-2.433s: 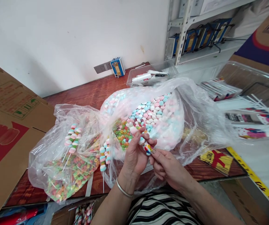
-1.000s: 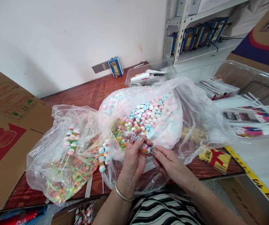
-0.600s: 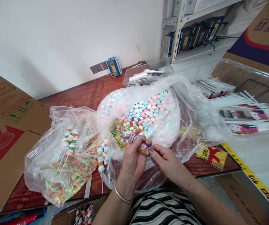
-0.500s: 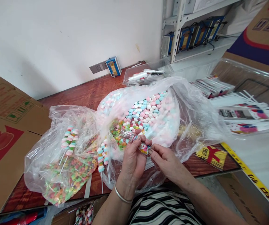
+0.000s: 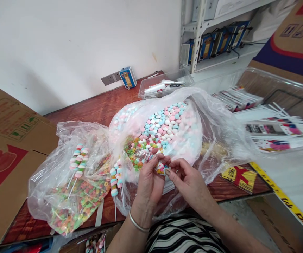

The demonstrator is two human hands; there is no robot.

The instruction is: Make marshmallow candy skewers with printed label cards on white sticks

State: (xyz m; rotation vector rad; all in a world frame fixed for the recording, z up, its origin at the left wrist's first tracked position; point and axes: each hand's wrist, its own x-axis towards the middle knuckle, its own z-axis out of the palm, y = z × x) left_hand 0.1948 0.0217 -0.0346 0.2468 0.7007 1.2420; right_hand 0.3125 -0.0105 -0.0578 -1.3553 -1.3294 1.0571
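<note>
A small printed plastic candy bag (image 5: 161,168) with a clear part and colourful artwork lies across my left hand (image 5: 150,182), whose fingers and thumb are closed on it. My right hand (image 5: 189,181) pinches the bag's near right end between thumb and fingers. Whether the bag is opened cannot be made out. Beneath both hands spreads a large clear bag of pink, white and blue candies (image 5: 164,123), with green and orange ring candies (image 5: 131,151) at its left. Candy skewers (image 5: 116,177) on white sticks lean just left of my left hand.
Another clear bag of ring candies (image 5: 85,203) lies at left, with more skewers (image 5: 79,160) on top. Cardboard boxes (image 5: 14,140) flank the left side. A plastic tray (image 5: 143,86) stands behind. At right are printed bags (image 5: 272,128), white sticks and a yellow packet (image 5: 239,179).
My right fingers have curled a little closer around the bag's end, and the bag has turned slightly, showing more of its artwork. The view has shifted slightly.
</note>
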